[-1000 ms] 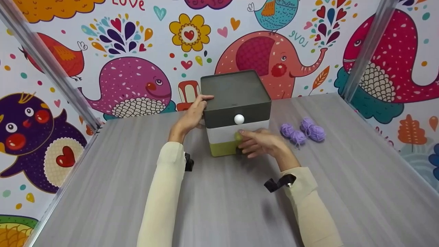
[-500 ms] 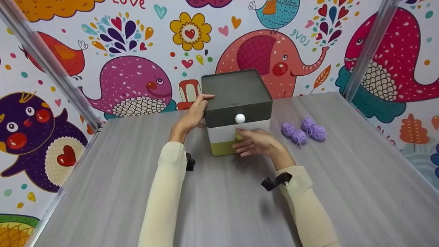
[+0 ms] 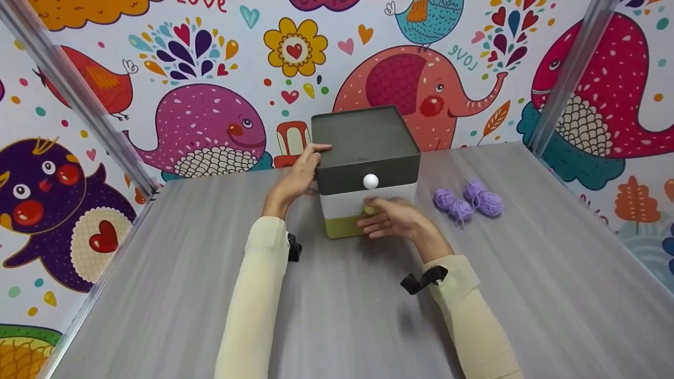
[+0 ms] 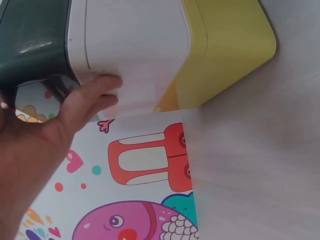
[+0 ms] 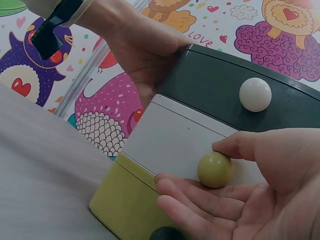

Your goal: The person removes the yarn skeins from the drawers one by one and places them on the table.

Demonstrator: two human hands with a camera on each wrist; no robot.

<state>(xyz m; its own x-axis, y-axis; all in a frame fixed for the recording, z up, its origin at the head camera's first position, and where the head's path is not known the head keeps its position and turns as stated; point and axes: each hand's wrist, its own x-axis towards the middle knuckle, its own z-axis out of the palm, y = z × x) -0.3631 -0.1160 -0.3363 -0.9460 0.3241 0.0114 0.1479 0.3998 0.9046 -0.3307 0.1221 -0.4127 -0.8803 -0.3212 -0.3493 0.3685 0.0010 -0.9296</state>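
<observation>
Pinching the yellow-green knob (image 5: 215,170) of the white middle tier (image 5: 167,130): right hand (image 3: 399,220), thumb above, fingers beneath | left hand (image 3: 298,173): unclenched, fingers resting on the top and left side of the three-tier box (image 3: 366,134) | box: upright toward the far side of the table (image 3: 326,316) | two purple yarn bundles (image 3: 483,199): just right of the box

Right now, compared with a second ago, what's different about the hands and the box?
The right hand has shifted slightly left at the yellow-green knob, now hiding the lower dark knob from the head camera. The left hand stays on the box; box and purple yarn haven't visibly moved.
</observation>
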